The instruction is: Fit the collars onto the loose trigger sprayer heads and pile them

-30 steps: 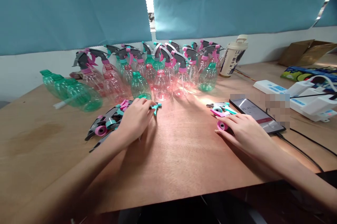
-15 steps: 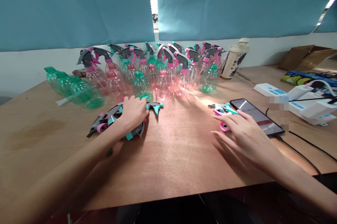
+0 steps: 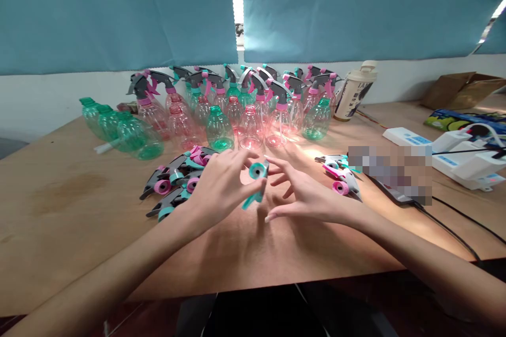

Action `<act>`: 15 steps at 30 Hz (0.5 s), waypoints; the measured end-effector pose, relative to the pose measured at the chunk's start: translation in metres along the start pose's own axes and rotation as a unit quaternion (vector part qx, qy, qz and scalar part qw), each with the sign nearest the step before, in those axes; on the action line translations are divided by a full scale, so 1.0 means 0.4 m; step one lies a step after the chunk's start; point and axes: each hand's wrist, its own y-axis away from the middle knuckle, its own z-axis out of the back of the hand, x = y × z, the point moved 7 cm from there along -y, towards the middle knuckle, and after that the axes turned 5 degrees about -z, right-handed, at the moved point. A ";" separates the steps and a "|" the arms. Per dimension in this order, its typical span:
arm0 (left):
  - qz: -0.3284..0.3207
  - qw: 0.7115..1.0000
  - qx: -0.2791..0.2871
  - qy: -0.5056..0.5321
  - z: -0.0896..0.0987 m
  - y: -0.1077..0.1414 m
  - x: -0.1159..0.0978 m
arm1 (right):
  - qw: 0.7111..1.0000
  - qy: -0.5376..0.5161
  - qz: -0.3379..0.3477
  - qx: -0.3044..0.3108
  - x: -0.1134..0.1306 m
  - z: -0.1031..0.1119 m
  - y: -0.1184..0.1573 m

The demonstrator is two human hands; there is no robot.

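My left hand [image 3: 227,181] grips a grey and teal spray head [image 3: 258,171] above the middle of the table, its teal collar facing me. Close on the right, my right hand [image 3: 300,192] has its fingers apart, the fingertips almost at the spray head; whether they touch it I cannot tell. A pile of loose spray heads [image 3: 169,181], grey with pink or teal parts, lies left of my left hand, which partly hides it. Several more spray heads [image 3: 340,173] lie to the right, beyond my right hand.
Pink and green bottles [image 3: 251,128] stand in rows at the back, many with spray heads on. Green bottles [image 3: 134,134] are grouped at left. To the right are a tumbler [image 3: 356,92], a phone [image 3: 389,189], a power strip [image 3: 411,139] with cables and a cardboard box [image 3: 458,89].
My left hand has come right from the pile with a spray head in its grip. My right hand has moved left, away from the right-hand spray heads, to meet it.
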 end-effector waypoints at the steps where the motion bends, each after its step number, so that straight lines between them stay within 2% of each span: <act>1: -0.006 1.000 0.000 0.015 0.000 0.007 -0.015 | 0.999 -0.033 0.009 0.014 0.006 -0.009 -0.006; 4: -0.004 0.998 -0.006 0.058 -0.001 0.025 -0.039 | 0.995 -0.087 0.015 0.036 0.013 -0.031 -0.011; 7: 0.023 0.989 0.003 0.145 -0.015 0.041 -0.033 | 0.990 -0.121 0.010 0.077 0.012 -0.056 -0.008; 12: 0.077 0.940 0.067 0.325 -0.070 0.070 0.006 | 0.970 -0.199 -0.030 0.139 -0.004 -0.081 -0.010; 15: 0.079 0.944 0.058 0.314 -0.079 0.078 0.027 | 0.967 -0.199 -0.010 0.160 0.007 -0.088 -0.023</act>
